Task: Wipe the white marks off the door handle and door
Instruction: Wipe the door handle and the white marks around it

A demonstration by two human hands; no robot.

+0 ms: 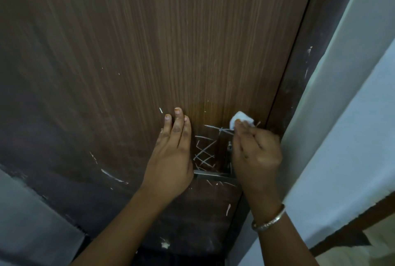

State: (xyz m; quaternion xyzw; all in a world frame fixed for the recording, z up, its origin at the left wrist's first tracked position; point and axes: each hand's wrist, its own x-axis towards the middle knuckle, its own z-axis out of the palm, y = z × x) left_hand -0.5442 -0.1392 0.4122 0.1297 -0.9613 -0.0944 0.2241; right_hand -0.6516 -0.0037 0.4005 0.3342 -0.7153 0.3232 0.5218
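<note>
Right hand pinches a small white wad, tissue or cotton, can't tell which, and presses it on the door at the far right corner of the white marks, close to the door frame. Left hand lies flat on the door just left of the marks, fingers straight and together, holding nothing. Door handle is the metal bar between our two hands, on the near side of the scribble; its right end is hidden behind the right hand.

Progress: early, by our read. Criss-cross scribble looks almost whole. Short strokes sit just nearer than the handle, longer streaks near left, specks farther up the door. We see no cleaned patch. Marks on the handle itself: can't tell.
</note>
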